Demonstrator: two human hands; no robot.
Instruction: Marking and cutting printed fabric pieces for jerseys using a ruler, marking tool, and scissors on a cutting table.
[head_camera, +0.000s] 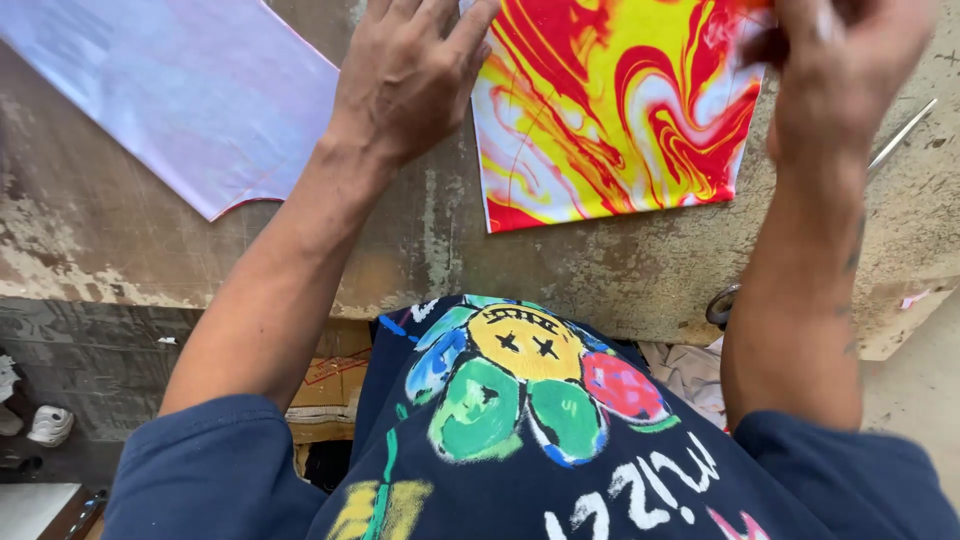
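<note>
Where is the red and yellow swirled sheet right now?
In the head view, the swirled sheet lies top centre on the worn workbench, between both hands, right of the pale purple sheet.

Left hand flat on the worn workbench, fingertips touching the left edge of the red-and-yellow marbled sheet. Right hand, blurred, grips that sheet's right upper corner. Out beyond the left hand lies a pale lilac sheet. A thin metal rod sits just right of the right wrist
</note>
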